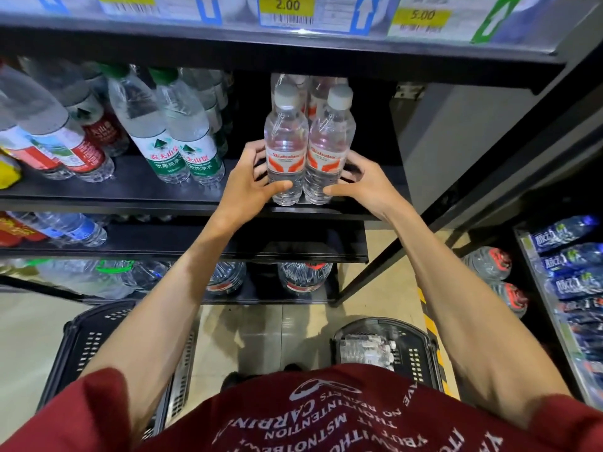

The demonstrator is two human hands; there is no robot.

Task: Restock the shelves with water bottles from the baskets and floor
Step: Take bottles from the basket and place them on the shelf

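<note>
Two clear water bottles with white caps and orange-and-white labels stand upright side by side near the front edge of the black shelf. My left hand grips the left bottle, thumb across its lower front. My right hand grips the right bottle the same way. More bottles of the same kind stand right behind them. On the floor at the lower right, a black basket holds several water bottles. Another black basket sits at the lower left.
Green-capped bottles and red-labelled bottles fill the same shelf to the left. Large jugs stand on the bottom shelf. Yellow price tags line the shelf above. Blue-labelled bottles fill a rack at the right.
</note>
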